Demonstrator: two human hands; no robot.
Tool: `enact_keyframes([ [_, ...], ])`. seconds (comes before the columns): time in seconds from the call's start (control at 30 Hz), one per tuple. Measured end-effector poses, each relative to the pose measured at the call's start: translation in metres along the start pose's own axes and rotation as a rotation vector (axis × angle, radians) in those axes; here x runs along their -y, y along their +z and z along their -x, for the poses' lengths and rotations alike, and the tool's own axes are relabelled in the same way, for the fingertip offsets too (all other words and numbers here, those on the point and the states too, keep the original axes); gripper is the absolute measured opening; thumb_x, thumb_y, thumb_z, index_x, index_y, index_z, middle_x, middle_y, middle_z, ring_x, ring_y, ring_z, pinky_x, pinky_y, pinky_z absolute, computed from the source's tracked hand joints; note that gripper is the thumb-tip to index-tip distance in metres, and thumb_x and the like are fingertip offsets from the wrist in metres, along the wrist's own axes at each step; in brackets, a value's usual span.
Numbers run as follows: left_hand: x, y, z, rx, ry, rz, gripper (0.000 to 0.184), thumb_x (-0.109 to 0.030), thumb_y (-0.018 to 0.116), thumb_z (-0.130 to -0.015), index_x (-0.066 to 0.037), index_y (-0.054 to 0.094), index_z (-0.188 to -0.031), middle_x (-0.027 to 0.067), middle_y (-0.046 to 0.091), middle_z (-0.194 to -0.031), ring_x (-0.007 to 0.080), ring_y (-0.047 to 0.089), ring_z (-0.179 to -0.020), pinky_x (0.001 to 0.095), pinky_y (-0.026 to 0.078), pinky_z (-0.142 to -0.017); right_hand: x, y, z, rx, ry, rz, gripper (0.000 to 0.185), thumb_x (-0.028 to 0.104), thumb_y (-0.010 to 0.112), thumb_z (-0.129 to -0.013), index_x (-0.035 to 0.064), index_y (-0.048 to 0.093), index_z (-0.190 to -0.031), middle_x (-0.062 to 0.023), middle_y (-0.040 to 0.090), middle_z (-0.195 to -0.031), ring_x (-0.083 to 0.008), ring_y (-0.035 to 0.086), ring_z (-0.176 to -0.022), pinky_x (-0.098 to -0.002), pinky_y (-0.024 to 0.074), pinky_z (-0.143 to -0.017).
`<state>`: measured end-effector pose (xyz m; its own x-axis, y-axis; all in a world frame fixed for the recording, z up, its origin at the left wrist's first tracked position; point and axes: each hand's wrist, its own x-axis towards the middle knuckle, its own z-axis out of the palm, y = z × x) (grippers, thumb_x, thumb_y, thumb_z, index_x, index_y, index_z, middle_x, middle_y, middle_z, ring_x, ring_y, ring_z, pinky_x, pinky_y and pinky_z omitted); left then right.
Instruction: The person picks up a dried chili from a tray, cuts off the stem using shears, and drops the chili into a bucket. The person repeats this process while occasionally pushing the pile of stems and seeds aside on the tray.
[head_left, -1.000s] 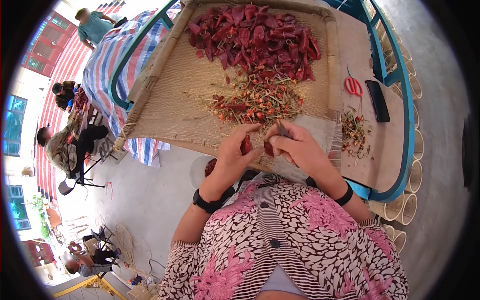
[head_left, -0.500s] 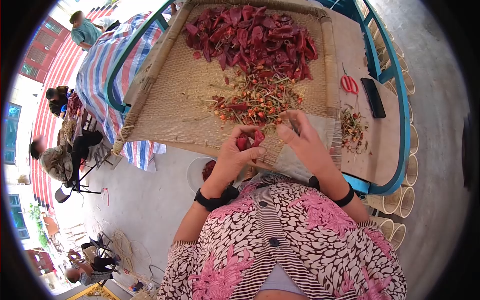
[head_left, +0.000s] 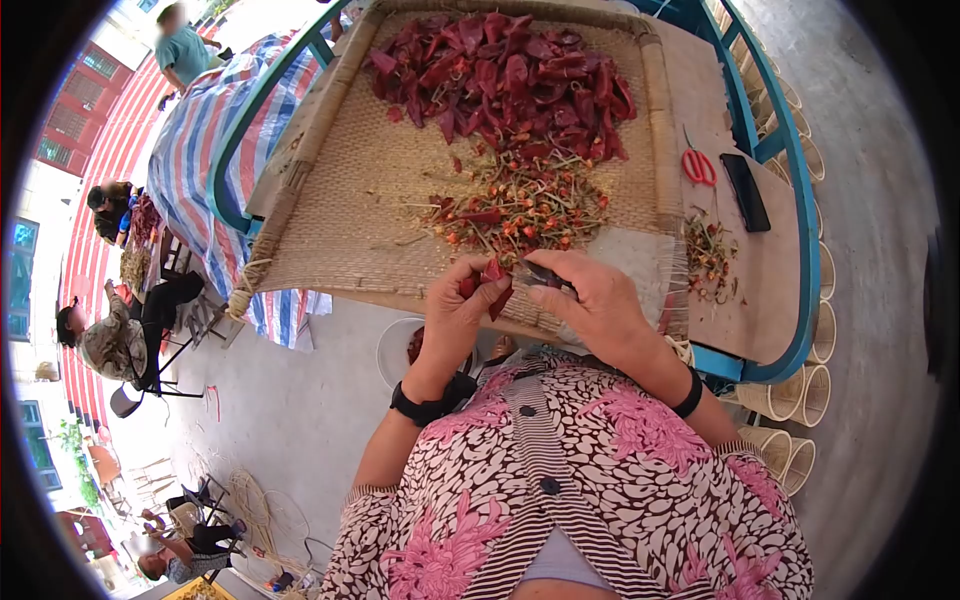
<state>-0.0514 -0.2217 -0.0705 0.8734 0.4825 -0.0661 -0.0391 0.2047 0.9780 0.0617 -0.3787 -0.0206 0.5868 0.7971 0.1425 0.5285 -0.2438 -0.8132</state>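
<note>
Over the near edge of the woven tray point(head_left: 340, 235), my left hand point(head_left: 458, 305) pinches a dark red dried pepper point(head_left: 494, 285) between thumb and fingers. Close beside it, my right hand point(head_left: 585, 300) is closed on a small dark metal tool point(head_left: 548, 278), whose tip is at the top of the pepper; the tool's exact kind is unclear. Beyond both hands lies a pile of stems and orange-red seed cores point(head_left: 520, 212). A large heap of red pepper pieces point(head_left: 500, 75) covers the tray's far part.
Red-handled scissors point(head_left: 699, 167), a black phone point(head_left: 745, 192) and loose stems point(head_left: 708, 255) lie on the board at right, inside a blue metal rail point(head_left: 815, 260). A white bowl point(head_left: 391, 350) holding red pieces is below left. Several people sit or stand at far left.
My right hand has come back left and down to the pepper in my left hand, bringing the tool against it. My left hand has shifted slightly left.
</note>
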Motion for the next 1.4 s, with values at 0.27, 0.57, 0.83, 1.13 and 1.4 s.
enact_keyframes([
  [0.27, 0.008, -0.010, -0.002, -0.059, 0.030, -0.038, 0.008, 0.000, 0.060, -0.092, -0.002, 0.061, -0.100, -0.0037, 0.056, -0.072, 0.0027, 0.048, -0.062, 0.0197, 0.038, -0.052, -0.002, 0.006, -0.004, 0.051, 0.012, 0.090, 0.038, 0.029, 0.064, -0.088, 0.0064, 0.062, -0.118, -0.0120, 0.067, -0.103, -0.0293, 0.066, -0.086, -0.0366, 0.0508, -0.072],
  [0.57, 0.009, -0.009, -0.008, -0.101, 0.040, -0.138, 0.011, 0.003, 0.062, -0.086, 0.000, 0.064, -0.096, -0.0047, 0.055, -0.071, 0.0018, 0.046, -0.062, 0.0202, 0.038, -0.053, 0.003, 0.003, -0.012, 0.064, 0.021, 0.075, 0.036, 0.029, 0.064, -0.088, 0.0076, 0.063, -0.117, -0.0121, 0.067, -0.104, -0.0304, 0.066, -0.087, -0.0374, 0.0511, -0.073],
  [0.83, 0.013, -0.006, -0.012, -0.127, 0.291, -0.457, 0.008, 0.005, 0.061, -0.087, 0.000, 0.064, -0.092, 0.0003, 0.058, -0.071, 0.0047, 0.050, -0.057, 0.0223, 0.039, -0.048, 0.005, 0.002, -0.012, 0.044, 0.010, 0.205, 0.034, 0.027, 0.063, -0.088, 0.0080, 0.061, -0.116, -0.0121, 0.066, -0.101, -0.0326, 0.065, -0.085, -0.0414, 0.0505, -0.071],
  [1.13, 0.016, 0.006, -0.011, -0.171, 0.429, -0.621, 0.012, 0.007, 0.064, -0.081, -0.002, 0.064, -0.088, 0.0056, 0.056, -0.072, 0.0095, 0.052, -0.050, 0.0266, 0.039, -0.045, -0.022, 0.018, -0.015, 0.008, 0.012, 0.016, 0.031, 0.025, 0.062, -0.089, 0.0060, 0.061, -0.114, -0.0113, 0.064, -0.085, -0.0262, 0.063, -0.074, -0.0387, 0.0486, -0.065],
  [1.4, 0.006, 0.006, -0.003, -0.093, 0.327, -0.298, 0.006, 0.004, 0.061, -0.089, -0.001, 0.063, -0.092, 0.0013, 0.060, -0.077, 0.0066, 0.053, -0.057, 0.0232, 0.039, -0.047, -0.030, 0.008, -0.015, 0.434, 0.691, -1.305, 0.020, 0.027, 0.056, -0.097, 0.0075, 0.059, -0.101, -0.0006, 0.057, -0.074, -0.0028, 0.042, -0.045, -0.0182, 0.0304, -0.037],
])
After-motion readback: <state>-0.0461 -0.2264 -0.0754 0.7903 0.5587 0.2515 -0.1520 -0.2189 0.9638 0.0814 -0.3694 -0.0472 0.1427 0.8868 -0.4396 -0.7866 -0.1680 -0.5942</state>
